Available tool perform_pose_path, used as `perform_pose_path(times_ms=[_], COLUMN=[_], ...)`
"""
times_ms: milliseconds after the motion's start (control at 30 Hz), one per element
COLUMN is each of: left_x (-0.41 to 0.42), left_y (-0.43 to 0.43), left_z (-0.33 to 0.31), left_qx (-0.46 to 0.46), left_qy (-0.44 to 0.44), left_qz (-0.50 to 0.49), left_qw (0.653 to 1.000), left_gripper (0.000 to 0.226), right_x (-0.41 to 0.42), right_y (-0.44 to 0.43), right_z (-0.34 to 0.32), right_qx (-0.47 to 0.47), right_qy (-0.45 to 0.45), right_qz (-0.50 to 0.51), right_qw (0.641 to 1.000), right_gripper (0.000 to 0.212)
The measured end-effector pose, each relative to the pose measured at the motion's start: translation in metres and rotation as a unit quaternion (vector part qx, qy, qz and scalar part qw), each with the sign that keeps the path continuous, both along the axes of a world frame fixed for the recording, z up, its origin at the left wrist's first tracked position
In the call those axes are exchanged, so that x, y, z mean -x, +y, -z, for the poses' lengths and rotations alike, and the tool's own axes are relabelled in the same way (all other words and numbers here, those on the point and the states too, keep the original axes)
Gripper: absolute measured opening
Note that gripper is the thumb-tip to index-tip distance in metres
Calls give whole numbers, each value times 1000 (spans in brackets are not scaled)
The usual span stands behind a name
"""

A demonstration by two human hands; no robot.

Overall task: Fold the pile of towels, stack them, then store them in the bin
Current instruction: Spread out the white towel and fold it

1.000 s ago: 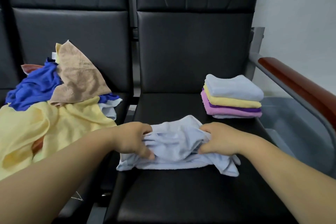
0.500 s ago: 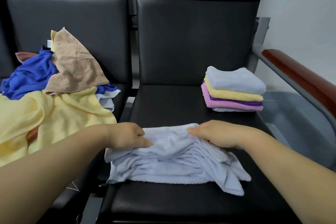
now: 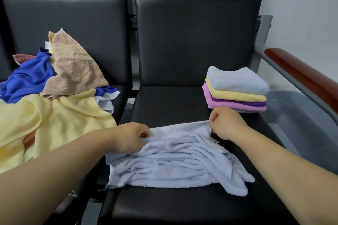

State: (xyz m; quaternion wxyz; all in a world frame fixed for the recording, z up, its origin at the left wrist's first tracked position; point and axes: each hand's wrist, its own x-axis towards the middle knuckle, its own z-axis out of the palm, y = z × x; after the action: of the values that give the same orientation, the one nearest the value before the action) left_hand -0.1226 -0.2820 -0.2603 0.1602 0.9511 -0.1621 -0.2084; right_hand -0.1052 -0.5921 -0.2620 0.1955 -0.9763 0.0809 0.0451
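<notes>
Step in hand: judged from the bunched cloth, spreading the light blue towel (image 3: 175,160) flat before its first fold.
Towel's place: on the black seat (image 3: 164,104), nearer the person than the folded stack (image 3: 236,89) and to its left, apart from it.
Left hand (image 3: 130,138): fingers curled on the towel's far edge, at the corner farther from the stack.
Right hand (image 3: 225,124): pinches the other far corner, just in front of the stack's lowest layer.
Towel's state: far edge drawn fairly straight between the hands; the near part lies in ridges, and one corner trails out on the stack's side.
Doing it well: draw the two corners apart until the far edge is taut, then smooth the ridges toward the person; square the trailing corner first, or the fold will likely come out lopsided.
Label: a white tag (image 3: 213,140) shows near the right hand; better folded inside.
Watch: the right hand is close to the stack, so a wide pull could nudge the layers askew.
Stack: four or five folded towels, a pale blue one on top.
Loose pile (image 3: 54,97): well left of the stack on the next seat, yellow, blue and tan towels not yet folded.
Bin (image 3: 296,115): grey, right of the stack and lower, under the armrest (image 3: 301,76), which may hinder lowering the stack in.
</notes>
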Motion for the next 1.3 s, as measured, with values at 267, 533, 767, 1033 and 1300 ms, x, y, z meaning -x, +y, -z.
perform_pose_path(times_ms=[267, 533, 767, 1033, 1300], left_x=[-9, -4, 2, -4, -11], left_y=[5, 10, 11, 14, 18], left_z=[-1, -12, -17, -5, 9], left_qx=[75, 32, 71, -13, -80], left_qy=[-21, -47, 2, -35, -61], left_qz=[-80, -100, -115, -114, -82], left_qw=[994, 993, 991, 993, 992], left_gripper=[46, 19, 37, 31, 27], right_x=[11, 27, 28, 17, 10], right_y=[13, 25, 22, 13, 16], right_z=[-5, -17, -15, -9, 2], right_qx=[-15, -34, 10, -36, -49], right_qy=[-15, 108, 117, 35, 14], right_qz=[-128, -176, -223, -125, -110], right_qw=[992, 978, 968, 991, 993], right_gripper=[5, 23, 13, 15, 21])
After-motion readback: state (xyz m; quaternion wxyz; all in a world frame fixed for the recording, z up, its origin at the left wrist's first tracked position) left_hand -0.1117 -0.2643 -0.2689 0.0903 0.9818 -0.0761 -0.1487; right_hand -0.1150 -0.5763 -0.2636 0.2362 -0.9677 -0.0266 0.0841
